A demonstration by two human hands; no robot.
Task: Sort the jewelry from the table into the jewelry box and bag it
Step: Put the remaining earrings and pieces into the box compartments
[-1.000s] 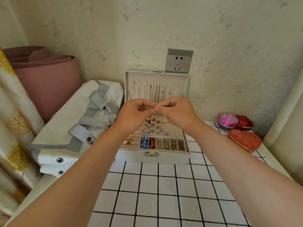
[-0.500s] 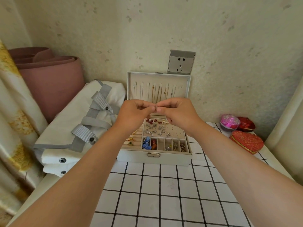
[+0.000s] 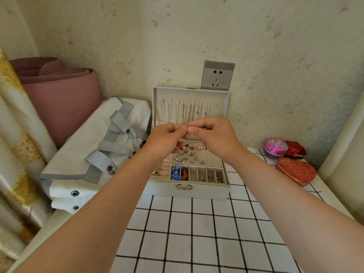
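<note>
Presently your left hand (image 3: pixel 167 138) and right hand (image 3: pixel 214 136) both pinch one tiny piece (image 3: pixel 188 126) directly above the jewelry box (image 3: pixel 189 192).

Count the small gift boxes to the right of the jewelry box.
3, all at the right end of the table: pink round box by the wall, red box just right of it, heart-shaped box in front of both. More could be hidden behind them.
</note>
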